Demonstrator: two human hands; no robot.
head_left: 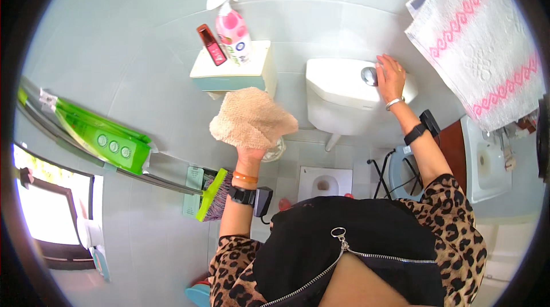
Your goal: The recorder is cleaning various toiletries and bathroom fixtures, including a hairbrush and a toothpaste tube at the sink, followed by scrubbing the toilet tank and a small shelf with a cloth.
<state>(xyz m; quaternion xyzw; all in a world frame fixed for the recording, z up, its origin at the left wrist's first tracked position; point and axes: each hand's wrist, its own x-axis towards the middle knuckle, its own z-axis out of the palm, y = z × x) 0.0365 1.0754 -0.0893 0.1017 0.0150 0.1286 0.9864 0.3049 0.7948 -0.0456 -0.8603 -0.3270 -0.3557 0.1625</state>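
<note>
A beige cloth [247, 115] drapes over my left hand [251, 154], which holds it up in front of the wall box; the fingers are hidden beneath it. On the right end of the white toilet cistern [335, 80] rests my right hand [391, 77], its fingers stretched out along the lid. Those fingers lie beside the round silver flush button [369, 76], and nothing shows in this hand.
A pink spray bottle [234, 29] and a small dark red bottle [212, 46] stand on the white wall box [258, 57]. A green package [103, 135] and a mop [215, 195] are at left. A patterned towel [475, 37] hangs above the washbasin [487, 163]. A squat toilet [338, 176] lies below.
</note>
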